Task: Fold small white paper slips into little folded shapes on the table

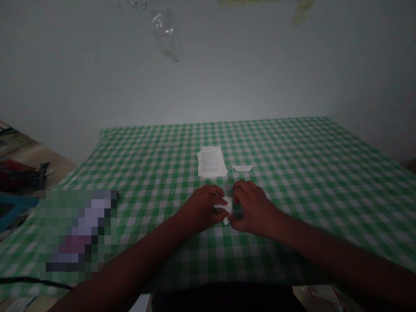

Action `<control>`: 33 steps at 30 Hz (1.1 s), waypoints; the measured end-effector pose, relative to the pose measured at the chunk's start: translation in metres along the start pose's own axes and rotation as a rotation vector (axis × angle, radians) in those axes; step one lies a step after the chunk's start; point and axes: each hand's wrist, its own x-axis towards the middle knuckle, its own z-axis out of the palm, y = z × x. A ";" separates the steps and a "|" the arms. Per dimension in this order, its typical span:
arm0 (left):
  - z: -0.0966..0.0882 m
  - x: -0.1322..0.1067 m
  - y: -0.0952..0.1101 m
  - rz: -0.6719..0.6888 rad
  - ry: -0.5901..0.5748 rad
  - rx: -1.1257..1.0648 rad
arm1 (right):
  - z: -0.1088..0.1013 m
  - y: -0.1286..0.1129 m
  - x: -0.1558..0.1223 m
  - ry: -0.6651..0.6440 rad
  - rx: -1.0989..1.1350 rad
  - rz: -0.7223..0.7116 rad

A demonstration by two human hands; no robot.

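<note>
Left hand [205, 208]: pinched the paper piece [229, 203].
Right hand [255, 211]: sat beside it; grip couldn't be told.
Paper piece: between 2 hands, inside the tabletop's front edge.
Tablecloth [325, 186]: ran wide to right edge.
Paper stack [210, 164]: print unreadably small.

Pretty dim light in there, tbh. A plain greyish wall [234, 78] rose behind the far edge of the table [305, 138], with clear plastic [165, 34] up high on it. A green-and-white checked cloth [328, 186] covered the table, and tan floor [60, 167] showed past the left edge.
</note>
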 end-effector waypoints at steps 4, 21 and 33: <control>0.001 0.000 -0.001 0.005 0.009 -0.011 | 0.001 0.000 0.001 0.005 -0.021 0.031; -0.007 0.000 -0.001 0.043 -0.072 0.028 | -0.001 0.013 0.014 0.034 -0.077 0.086; -0.004 0.000 -0.002 0.037 -0.038 0.010 | -0.002 -0.003 -0.001 -0.036 -0.089 0.037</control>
